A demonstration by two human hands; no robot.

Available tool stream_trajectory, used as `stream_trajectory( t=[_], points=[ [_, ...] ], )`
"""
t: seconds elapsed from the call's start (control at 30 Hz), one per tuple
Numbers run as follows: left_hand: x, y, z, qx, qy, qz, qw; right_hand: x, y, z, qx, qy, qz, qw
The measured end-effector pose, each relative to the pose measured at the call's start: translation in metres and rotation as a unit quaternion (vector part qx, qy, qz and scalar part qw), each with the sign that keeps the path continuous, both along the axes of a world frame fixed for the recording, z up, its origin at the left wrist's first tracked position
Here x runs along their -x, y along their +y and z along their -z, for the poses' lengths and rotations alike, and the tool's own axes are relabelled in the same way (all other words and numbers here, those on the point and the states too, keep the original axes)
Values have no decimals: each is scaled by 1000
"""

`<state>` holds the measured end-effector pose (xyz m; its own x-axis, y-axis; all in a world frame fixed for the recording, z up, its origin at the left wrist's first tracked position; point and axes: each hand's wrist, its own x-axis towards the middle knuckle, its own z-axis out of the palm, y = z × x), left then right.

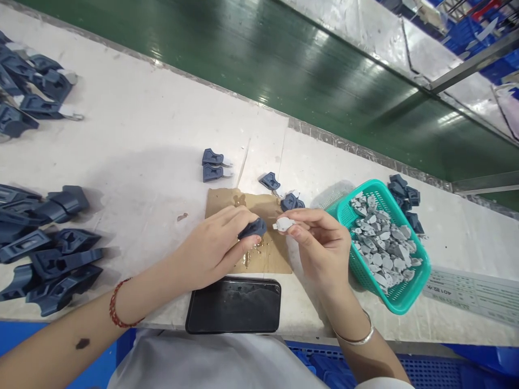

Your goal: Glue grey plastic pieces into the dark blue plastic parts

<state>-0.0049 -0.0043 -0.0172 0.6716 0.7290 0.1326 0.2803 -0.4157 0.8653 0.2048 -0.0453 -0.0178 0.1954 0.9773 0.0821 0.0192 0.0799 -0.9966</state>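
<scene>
My left hand point(221, 243) is closed around a dark blue plastic part point(253, 229), held above a brown cardboard sheet point(279, 258). Between the thumb and fingers of my right hand point(322, 240) is a small light grey plastic piece point(284, 224), its narrow tab pointing at the blue part. A small gap separates the two pieces. Wet, shiny drops of a clear liquid point(246, 260) lie on the cardboard below. Just beyond it sit a blue part with a pale tip point(270, 181) and a small cluster of blue parts point(292, 201).
A green basket point(424, 270) of grey pieces stands at right, with blue parts point(405, 195) behind it. A phone point(234, 305) lies at the table's front edge. Two joined parts point(213, 165) sit ahead; piles of blue parts point(52, 259) fill the left. A green conveyor belt point(227, 48) runs beyond.
</scene>
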Motion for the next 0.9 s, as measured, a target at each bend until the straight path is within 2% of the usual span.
stream_trajectory(
  t=[0.13, 0.37, 0.7, 0.9],
  points=[
    [-2, -1, 3, -13, 6, 16, 1000, 1, -3, -1, -9, 19, -30, 999],
    [-1, 0, 2, -15, 2, 13, 1000, 5, -2, -3, -6, -16, -43, 999],
    [0, -2, 7, -134, 31, 10, 990, 4, -6, -2, -3, -36, -74, 997],
    [-1, -1, 7, -120, 11, 11, 993, 7, -8, -1, -10, -54, -70, 996]
  ],
)
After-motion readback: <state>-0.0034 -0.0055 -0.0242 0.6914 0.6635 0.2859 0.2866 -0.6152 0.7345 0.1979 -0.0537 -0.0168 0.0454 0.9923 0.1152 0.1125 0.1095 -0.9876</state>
